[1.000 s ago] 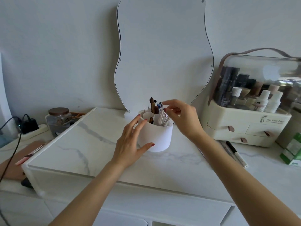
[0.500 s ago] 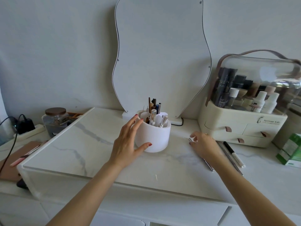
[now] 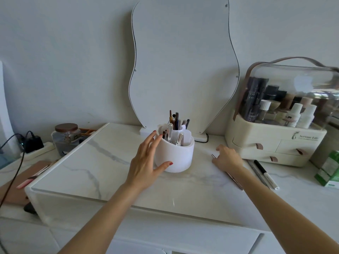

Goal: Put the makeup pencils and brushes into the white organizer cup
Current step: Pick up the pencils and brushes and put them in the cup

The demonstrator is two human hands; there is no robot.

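Observation:
The white organizer cup [image 3: 177, 157] stands mid-way on a marble-topped box [image 3: 91, 171], with several pencils and brushes [image 3: 175, 123] upright in it. My left hand [image 3: 145, 165] cups its left side, fingers spread and thumb on the front wall. Right of the cup, my right hand [image 3: 227, 158] is pressed down on the marble with curled fingers closed over a slim metallic pencil [image 3: 235, 180] that lies flat and runs under my wrist. A grey pencil [image 3: 256, 171] and a black-and-white pen [image 3: 265, 174] lie further right. A pink pencil [image 3: 31, 178] lies at far left.
A wavy mirror [image 3: 183, 61] leans on the wall behind the cup. At the right stand a cream cosmetics case [image 3: 278, 142] with a clear lid and a green box [image 3: 330, 169]. A lidded glass jar [image 3: 67, 136], a power strip [image 3: 36, 148] and cables sit at the left.
My right hand left the top of the cup, dropped to the marble on the right and settled over the slim pencil. My left hand stayed on the cup.

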